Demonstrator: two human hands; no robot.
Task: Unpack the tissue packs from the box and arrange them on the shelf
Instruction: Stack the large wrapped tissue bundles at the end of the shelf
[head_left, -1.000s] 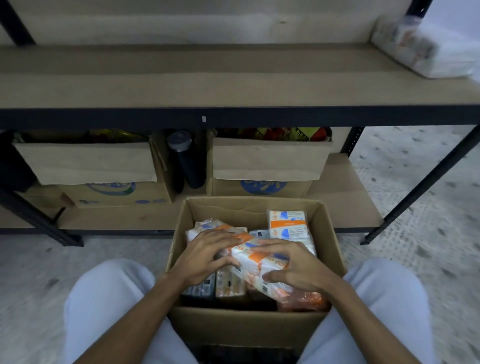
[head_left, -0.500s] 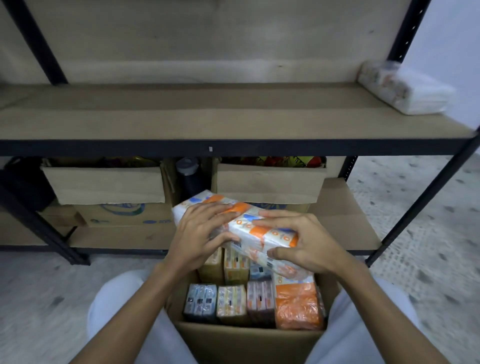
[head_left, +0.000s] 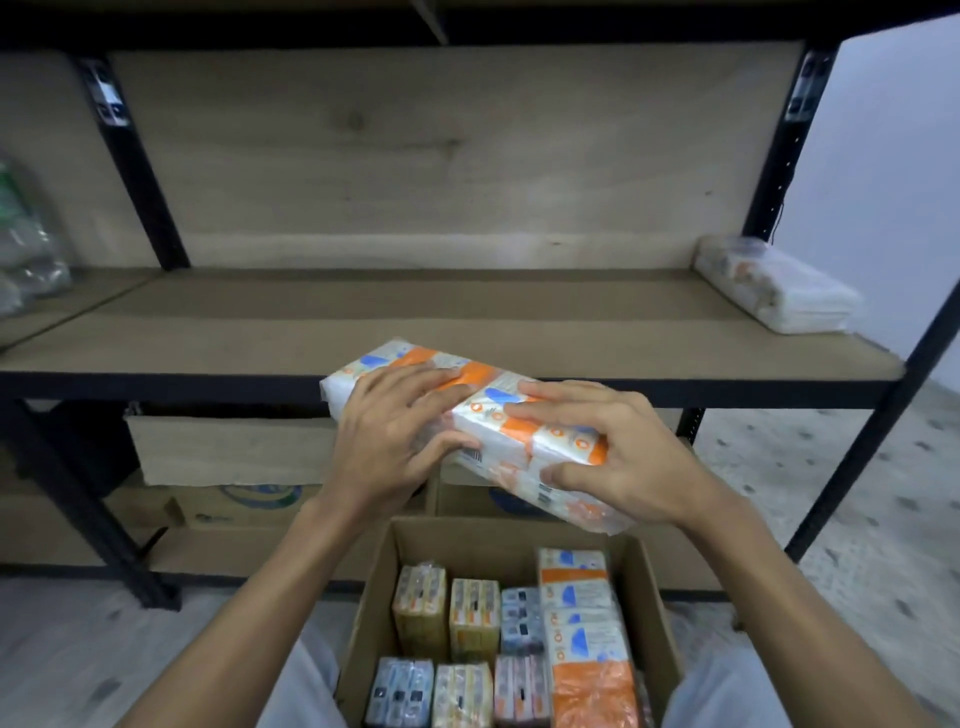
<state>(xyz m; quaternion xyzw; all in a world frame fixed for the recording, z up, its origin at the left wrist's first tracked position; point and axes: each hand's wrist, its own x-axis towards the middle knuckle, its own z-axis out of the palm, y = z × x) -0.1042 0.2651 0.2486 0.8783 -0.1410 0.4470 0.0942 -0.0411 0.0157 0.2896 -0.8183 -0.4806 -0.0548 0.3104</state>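
Where fingers (head_left: 415, 378) spread, tissue pack (head_left: 491, 413) lies beneath them.

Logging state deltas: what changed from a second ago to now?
The left hand and right hand lifted the orange-and-white plastic-wrapped tissue pack out of the brown cardboard box, up to the front edge of the wooden shelf. Unchanged: both grips; the white wrapped pack at the shelf's right end.
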